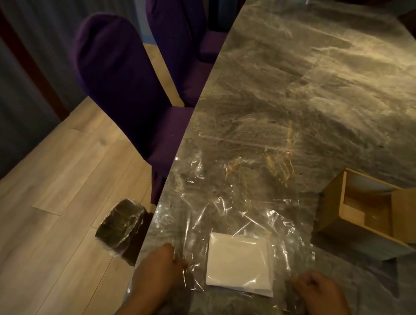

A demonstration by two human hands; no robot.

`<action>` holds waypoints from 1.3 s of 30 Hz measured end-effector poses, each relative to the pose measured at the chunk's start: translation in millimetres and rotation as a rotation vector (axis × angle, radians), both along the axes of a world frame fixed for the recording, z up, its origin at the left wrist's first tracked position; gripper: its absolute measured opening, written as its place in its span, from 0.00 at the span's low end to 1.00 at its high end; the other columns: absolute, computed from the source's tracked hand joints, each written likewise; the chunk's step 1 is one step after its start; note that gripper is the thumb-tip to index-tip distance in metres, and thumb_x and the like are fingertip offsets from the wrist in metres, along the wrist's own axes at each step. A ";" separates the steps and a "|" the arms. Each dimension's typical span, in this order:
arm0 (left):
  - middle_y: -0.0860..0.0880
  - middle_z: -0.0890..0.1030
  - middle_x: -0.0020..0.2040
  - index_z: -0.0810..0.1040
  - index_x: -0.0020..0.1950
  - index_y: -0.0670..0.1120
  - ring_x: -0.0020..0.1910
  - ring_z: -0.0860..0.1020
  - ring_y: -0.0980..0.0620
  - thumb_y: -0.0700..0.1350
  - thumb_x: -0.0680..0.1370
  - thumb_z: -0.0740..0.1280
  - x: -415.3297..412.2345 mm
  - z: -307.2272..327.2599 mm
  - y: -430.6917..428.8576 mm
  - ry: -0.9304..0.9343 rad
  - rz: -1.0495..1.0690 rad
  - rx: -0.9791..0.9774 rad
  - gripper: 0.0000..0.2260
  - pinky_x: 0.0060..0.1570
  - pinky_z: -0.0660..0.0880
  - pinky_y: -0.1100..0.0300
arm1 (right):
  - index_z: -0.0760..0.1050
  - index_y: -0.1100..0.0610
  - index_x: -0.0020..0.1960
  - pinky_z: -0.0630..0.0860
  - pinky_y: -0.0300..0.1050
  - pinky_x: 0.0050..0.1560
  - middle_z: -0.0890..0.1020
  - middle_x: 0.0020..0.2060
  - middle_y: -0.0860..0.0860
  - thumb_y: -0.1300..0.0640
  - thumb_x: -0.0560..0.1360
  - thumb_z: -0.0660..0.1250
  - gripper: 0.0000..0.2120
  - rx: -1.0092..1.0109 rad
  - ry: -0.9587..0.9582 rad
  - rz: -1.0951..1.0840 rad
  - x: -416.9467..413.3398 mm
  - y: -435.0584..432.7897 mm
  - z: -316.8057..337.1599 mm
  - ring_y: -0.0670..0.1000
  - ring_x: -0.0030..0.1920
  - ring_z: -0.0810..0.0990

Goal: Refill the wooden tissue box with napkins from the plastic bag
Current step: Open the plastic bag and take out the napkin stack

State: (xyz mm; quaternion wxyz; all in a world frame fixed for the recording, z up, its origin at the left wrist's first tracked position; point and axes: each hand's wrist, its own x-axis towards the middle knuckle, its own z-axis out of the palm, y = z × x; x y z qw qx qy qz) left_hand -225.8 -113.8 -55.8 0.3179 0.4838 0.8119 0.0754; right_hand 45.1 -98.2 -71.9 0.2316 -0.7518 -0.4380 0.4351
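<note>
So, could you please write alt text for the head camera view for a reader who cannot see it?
Two bare hands, left hand and right hand, grip the near edges of a clear plastic bag lying flat on a marble table, a white napkin stack inside it. An open wooden tissue box sits to the right; purple chairs line the left.

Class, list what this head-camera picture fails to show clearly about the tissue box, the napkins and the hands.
- Wooden tissue box: right part cut off by the frame edge.
- Napkins: count unreadable through the glare of the plastic bag.
- Left hand and right hand: fingers curled under; the grip on the plastic is unclear.
</note>
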 end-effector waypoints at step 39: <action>0.49 0.83 0.27 0.78 0.40 0.42 0.24 0.80 0.56 0.46 0.77 0.64 -40.2 84.6 95.4 -1.265 0.518 -0.097 0.10 0.24 0.77 0.65 | 0.73 0.58 0.31 0.64 0.33 0.16 0.76 0.20 0.50 0.58 0.75 0.62 0.13 -0.115 0.910 -0.097 -10.8 86.3 116.3 0.44 0.17 0.70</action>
